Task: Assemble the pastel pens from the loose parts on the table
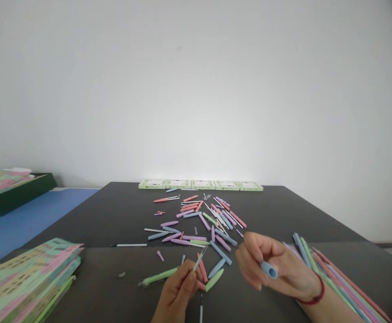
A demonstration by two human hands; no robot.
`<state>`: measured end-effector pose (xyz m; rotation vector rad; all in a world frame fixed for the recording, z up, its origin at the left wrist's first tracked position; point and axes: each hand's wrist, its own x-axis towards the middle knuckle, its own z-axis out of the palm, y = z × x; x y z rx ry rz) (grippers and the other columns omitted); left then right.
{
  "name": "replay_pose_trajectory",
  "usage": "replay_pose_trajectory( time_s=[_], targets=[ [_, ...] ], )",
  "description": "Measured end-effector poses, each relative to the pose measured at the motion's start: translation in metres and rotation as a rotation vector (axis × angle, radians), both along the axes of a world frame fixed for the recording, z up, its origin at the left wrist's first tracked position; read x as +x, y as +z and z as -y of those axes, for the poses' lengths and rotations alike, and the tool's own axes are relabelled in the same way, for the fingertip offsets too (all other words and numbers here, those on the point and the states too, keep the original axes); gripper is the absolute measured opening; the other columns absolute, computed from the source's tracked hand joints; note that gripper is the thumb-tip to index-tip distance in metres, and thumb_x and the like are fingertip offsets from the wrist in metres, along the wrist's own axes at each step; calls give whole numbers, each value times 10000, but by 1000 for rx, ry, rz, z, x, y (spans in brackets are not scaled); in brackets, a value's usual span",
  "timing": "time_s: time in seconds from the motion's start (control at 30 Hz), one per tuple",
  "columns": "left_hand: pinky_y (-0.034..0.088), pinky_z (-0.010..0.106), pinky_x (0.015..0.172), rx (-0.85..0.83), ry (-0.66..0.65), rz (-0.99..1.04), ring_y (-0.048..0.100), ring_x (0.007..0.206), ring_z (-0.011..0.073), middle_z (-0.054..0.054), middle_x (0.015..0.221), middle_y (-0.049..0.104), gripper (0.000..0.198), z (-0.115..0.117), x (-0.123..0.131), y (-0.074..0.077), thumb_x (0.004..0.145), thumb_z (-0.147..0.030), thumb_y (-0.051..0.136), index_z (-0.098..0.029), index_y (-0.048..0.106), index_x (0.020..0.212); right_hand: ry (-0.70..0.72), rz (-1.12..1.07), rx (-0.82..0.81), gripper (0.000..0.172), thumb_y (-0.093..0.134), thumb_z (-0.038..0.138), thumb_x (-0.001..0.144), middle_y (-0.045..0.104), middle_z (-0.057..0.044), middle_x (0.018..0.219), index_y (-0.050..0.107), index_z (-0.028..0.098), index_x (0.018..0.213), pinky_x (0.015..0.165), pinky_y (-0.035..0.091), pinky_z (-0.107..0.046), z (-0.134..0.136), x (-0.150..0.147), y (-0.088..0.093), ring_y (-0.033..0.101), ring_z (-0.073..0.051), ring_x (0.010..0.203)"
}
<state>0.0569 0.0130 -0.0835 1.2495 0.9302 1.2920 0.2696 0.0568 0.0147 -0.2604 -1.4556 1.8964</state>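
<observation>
Between the thumb and fingers of my left hand (179,291) is a thin white pen refill (199,260), slanting up with a clear end. My right hand (278,265) is closed around a light blue pen barrel (269,270), whose hollow round end points at me. The two hands are apart, low over the dark table. A green pen barrel (214,280) and a red pen barrel (202,268) lie just right of my left hand. To its left is a longer green pen (160,277) with a clear end. Another white refill (201,309) lies near the front edge.
Many pastel pen barrels and refills (196,237) lie scattered mid-table. Several pale green boxes (202,184) line the far edge. Printed sheets (30,278) are stacked at left, long coloured tubes (340,278) at right. A dark green tray (17,194) stands on a blue surface (64,202).
</observation>
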Motion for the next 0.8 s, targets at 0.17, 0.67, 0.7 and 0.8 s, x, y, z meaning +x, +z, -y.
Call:
replay_pose_trajectory(
  time_s=[0.17, 0.67, 0.7, 0.8],
  targets=[
    [344, 206, 572, 50, -27, -55, 394, 628, 118, 6, 723, 492, 385, 0, -1, 2, 908, -500, 454, -170, 595, 770, -16, 28, -17, 269, 732, 409, 719, 472, 22, 609, 536, 226, 744, 535, 380, -268, 2, 4, -4, 441, -138, 545],
    [348, 224, 588, 92, -43, -152, 431, 655, 134, 6, 713, 493, 371, -1, -4, 0, 923, -476, 426, -172, 578, 774, -118, 194, 86, 309, 709, 500, 720, 492, 22, 584, 561, 230, 734, 504, 346, -257, 4, 6, 1, 424, -131, 509],
    [351, 226, 597, 109, -33, -170, 438, 656, 135, 4, 707, 493, 369, -1, -3, 1, 924, -468, 426, -172, 579, 766, -209, 287, 143, 288, 702, 483, 739, 510, 21, 601, 584, 222, 758, 504, 331, -247, 1, 6, 1, 417, -122, 511],
    [368, 232, 639, 154, -16, -249, 486, 673, 142, 9, 728, 534, 348, -1, -3, 8, 938, -423, 416, -172, 588, 771, -501, 596, 338, 172, 685, 377, 786, 578, 16, 671, 639, 216, 824, 528, 327, -239, -9, 6, 3, 445, -119, 550]
  ],
)
